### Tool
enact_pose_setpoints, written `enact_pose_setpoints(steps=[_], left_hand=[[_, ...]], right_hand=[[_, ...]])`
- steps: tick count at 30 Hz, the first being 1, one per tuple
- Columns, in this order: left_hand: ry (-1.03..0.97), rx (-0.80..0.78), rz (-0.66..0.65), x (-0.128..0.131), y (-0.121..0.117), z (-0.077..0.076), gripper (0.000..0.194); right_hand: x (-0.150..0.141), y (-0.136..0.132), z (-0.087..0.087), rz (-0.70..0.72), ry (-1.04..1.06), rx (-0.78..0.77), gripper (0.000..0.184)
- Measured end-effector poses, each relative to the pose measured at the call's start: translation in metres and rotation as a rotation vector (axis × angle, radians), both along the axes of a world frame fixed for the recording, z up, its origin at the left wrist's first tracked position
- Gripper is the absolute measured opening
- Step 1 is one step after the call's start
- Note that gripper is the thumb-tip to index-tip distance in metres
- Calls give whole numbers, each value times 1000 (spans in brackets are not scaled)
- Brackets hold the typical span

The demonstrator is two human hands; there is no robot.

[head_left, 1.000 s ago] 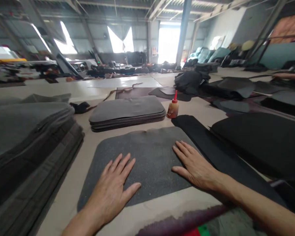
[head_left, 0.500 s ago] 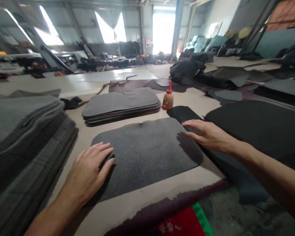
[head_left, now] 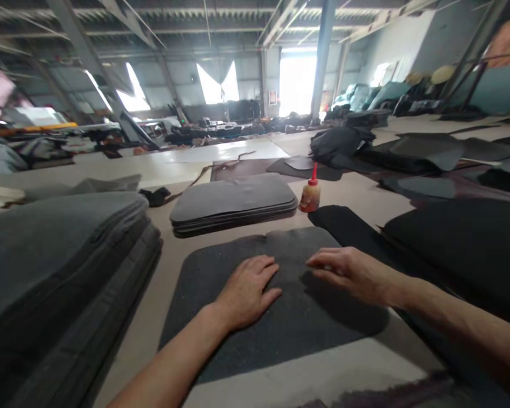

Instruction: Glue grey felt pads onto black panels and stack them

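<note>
A dark grey sheet with rounded corners, leather-like in look (head_left: 221, 266), lies flat on the table before me. My left hand (head_left: 249, 289) rests palm down near its middle, fingers loosely spread. Over the right part of the sheet, my right hand (head_left: 344, 272) hovers with its fingers bent and the thumb a little apart; a shadow falls below it. I see nothing held in either hand. Beyond the sheet sits a stack of similar grey pieces (head_left: 233, 198), and beside that stands a small bottle with a red nozzle (head_left: 310, 195).
At my left rises a tall pile of thick dark grey material (head_left: 68, 249). Black pieces (head_left: 463, 243) cover the table on the right. A dark bundle (head_left: 340, 144) lies farther back. The pale tabletop (head_left: 306, 362) shows in front of the sheet.
My left hand has moved right from the sheet's left edge to its middle. My right hand has come inward from the right edge, its fingers more bent. The view has tilted up and turned left.
</note>
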State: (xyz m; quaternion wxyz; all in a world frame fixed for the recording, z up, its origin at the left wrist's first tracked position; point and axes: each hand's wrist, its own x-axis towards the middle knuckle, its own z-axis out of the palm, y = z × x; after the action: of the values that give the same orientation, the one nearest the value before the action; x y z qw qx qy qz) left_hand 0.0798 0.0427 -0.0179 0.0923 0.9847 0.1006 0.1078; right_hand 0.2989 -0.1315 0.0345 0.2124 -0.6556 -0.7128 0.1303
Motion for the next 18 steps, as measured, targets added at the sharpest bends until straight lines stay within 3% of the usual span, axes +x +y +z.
enact_pose_setpoints(steps=[4, 9, 13, 18], left_hand=[[-5, -10, 46, -3, -1, -2, 56], [39, -49, 177, -4, 2, -5, 75], [136, -52, 310, -9, 14, -6, 83], [170, 20, 533, -23, 43, -5, 82]], right_hand=[[-10, 38, -9, 123, -29, 65, 35], [-12, 77, -44, 147, -166, 126, 44], [-9, 83, -72, 10, -308, 111, 56], [11, 82, -84, -212, -437, 115, 69]])
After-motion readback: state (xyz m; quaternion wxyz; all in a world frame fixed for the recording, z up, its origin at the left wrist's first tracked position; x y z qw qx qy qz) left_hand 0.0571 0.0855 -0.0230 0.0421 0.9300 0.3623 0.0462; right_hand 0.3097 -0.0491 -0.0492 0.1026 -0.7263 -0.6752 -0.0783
